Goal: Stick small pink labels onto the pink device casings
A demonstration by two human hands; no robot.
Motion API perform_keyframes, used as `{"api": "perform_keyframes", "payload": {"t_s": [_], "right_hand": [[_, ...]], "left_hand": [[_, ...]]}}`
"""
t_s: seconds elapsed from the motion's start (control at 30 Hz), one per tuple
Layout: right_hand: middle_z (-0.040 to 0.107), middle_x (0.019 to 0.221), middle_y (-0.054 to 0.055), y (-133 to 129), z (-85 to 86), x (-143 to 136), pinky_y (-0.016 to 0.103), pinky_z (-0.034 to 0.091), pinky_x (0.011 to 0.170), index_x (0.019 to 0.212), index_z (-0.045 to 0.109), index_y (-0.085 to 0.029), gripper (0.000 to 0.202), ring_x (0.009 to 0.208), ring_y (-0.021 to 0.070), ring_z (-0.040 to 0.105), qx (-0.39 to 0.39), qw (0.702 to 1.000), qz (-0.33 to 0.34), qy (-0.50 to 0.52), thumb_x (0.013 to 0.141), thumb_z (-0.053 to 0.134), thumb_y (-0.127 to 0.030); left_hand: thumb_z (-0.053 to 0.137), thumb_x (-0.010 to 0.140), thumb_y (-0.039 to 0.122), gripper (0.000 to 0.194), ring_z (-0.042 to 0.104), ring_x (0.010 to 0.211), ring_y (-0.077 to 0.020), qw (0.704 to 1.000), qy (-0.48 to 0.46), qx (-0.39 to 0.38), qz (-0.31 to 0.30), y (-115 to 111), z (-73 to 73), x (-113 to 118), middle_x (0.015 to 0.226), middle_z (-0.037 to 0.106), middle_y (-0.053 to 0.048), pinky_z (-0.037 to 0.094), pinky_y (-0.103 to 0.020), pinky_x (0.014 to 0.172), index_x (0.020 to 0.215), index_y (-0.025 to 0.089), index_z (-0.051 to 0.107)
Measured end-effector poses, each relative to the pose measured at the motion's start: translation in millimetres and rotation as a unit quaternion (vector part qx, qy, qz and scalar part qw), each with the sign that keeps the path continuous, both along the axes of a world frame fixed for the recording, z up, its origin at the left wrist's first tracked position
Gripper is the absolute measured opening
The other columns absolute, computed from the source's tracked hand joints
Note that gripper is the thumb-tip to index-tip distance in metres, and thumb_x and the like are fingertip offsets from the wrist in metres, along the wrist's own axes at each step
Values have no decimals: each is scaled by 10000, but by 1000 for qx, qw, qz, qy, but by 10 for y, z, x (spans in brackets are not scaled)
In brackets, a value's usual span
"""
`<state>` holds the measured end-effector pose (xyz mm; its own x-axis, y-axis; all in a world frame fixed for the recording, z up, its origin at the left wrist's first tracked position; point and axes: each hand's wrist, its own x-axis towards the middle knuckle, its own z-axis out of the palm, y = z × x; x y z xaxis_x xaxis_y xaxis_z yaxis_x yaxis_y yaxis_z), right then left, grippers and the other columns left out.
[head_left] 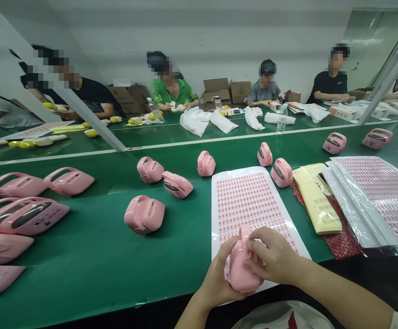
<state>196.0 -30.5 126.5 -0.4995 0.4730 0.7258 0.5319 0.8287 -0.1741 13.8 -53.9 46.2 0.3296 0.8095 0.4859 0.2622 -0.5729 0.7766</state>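
Note:
My left hand [216, 274] is wrapped round a pink plastic device with a loop handle [243, 269], keeping it low over the near edge of a sticker sheet. Bent fingers of my right hand [271, 256] press against the handle and side of the same device; whether they also pinch something small is hidden. Beneath lies the white sheet [243, 196] with rows of small red-and-white stickers. Similar pink devices stand beyond it, one [144, 214] to the left and another [282, 172] at the sheet's far right corner.
More pink devices [30, 217] crowd the left side of the green belt [82, 256]. At right lie a yellow paper bundle [317, 198], red mesh wrap [345, 246] and plastic-covered sticker sheets [373, 196]. Several people work across a white rail [171, 144], near a water bottle [282, 119].

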Motion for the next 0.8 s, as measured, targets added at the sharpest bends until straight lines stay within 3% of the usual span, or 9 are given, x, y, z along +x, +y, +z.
{"api": "perform_keyframes", "payload": {"t_s": [0.1,0.3,0.37,0.43,0.5,0.57,0.7,0.8], "right_hand": [[581,730,89,-20,-1,-19,282,435,520,726,544,-149,165,637,167,500,-8,1000,-10,-7,828,444,-232],[556,722,77,-25,-30,-22,294,430,511,717,513,-169,115,615,166,480,4,1000,-12,-21,815,466,-206],[565,820,94,-34,-50,-12,321,470,573,836,514,-168,74,703,188,519,-39,999,-10,-5,809,481,-229],[544,1012,131,-44,-73,-5,367,498,725,1038,462,-159,258,912,225,532,-122,992,-1,28,804,490,-263],[462,1191,149,-41,-98,-8,393,457,879,1197,351,-164,432,1112,234,457,-219,974,20,57,805,486,-285],[426,1242,136,-6,-129,-19,393,414,945,1238,309,-185,464,1171,217,415,-302,949,46,80,818,468,-298],[517,1066,99,193,-232,-27,405,422,897,1090,443,-190,326,1017,202,496,-417,896,46,145,848,415,-406],[561,890,54,381,-325,3,366,462,781,907,516,-187,349,851,176,540,-514,838,84,164,840,390,-506]], "left_hand": [[766,537,246,967,496,1125,-331,1000,-3,4,-1,-12,68,8,1300,433,-124,448,-491,893,1344,294,236],[767,517,202,987,499,1124,-345,999,5,40,13,-11,66,10,1286,448,-146,434,-513,903,1350,264,241],[767,515,189,993,495,1130,-345,998,9,59,11,-3,87,12,1289,448,-148,434,-513,903,1352,266,237],[766,527,186,989,478,1151,-344,997,14,78,3,9,122,13,1295,444,-148,432,-511,907,1354,273,233],[767,541,197,980,465,1166,-345,996,19,93,-3,21,157,11,1296,441,-153,430,-511,910,1357,273,229],[770,549,212,983,466,1166,-349,995,23,102,-4,26,174,11,1294,441,-160,432,-512,906,1360,273,218],[775,548,260,992,472,1164,-350,997,27,71,-21,-8,133,26,1305,438,-139,430,-512,908,1354,327,202],[746,561,461,994,477,1162,-355,998,-45,-15,-32,-14,72,20,1314,438,-132,438,-510,906,1360,337,169]]}}
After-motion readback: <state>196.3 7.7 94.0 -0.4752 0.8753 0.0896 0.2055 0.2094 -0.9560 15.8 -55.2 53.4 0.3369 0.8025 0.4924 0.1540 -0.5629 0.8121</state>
